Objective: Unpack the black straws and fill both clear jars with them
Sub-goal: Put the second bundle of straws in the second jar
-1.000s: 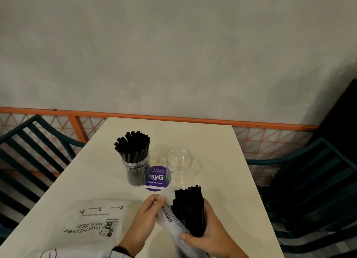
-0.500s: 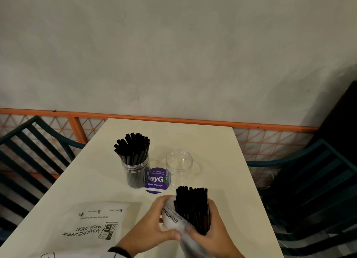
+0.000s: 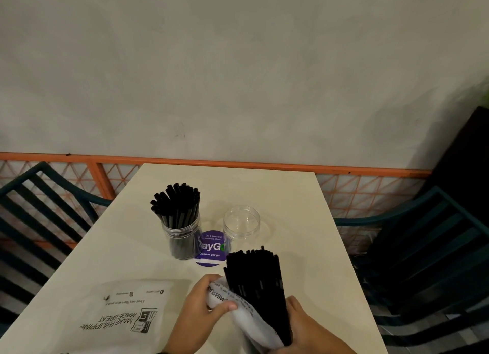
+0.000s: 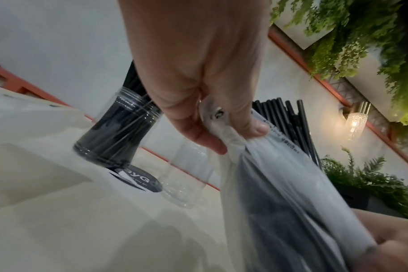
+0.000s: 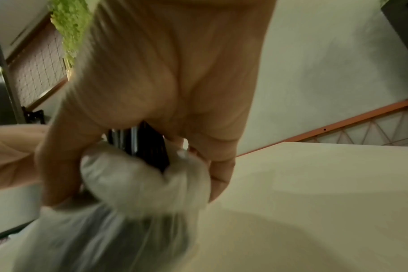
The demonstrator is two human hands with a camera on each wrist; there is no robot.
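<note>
A bundle of black straws (image 3: 255,282) sticks up out of a white plastic wrapper (image 3: 246,319) at the table's near edge. My left hand (image 3: 201,311) pinches the bunched wrapper (image 4: 242,147) near its open end. My right hand (image 3: 307,330) grips the lower part of the bundle through the wrapper (image 5: 138,176). Behind them stand two clear jars: the left jar (image 3: 182,237) is packed with black straws (image 3: 176,205), the right jar (image 3: 241,225) is empty. In the left wrist view the full jar (image 4: 119,132) and the empty jar (image 4: 186,176) stand beyond my fingers.
A flat white printed bag (image 3: 124,316) lies on the cream table (image 3: 304,247) at the near left. A purple round sticker (image 3: 210,250) sits between the jars. Dark slatted chairs (image 3: 434,253) flank the table; an orange rail (image 3: 238,165) and wall lie behind.
The wrapper has slid down the bundle under my left hand, baring more of the straws. The bundle now tilts with its top closer to the empty jar.
</note>
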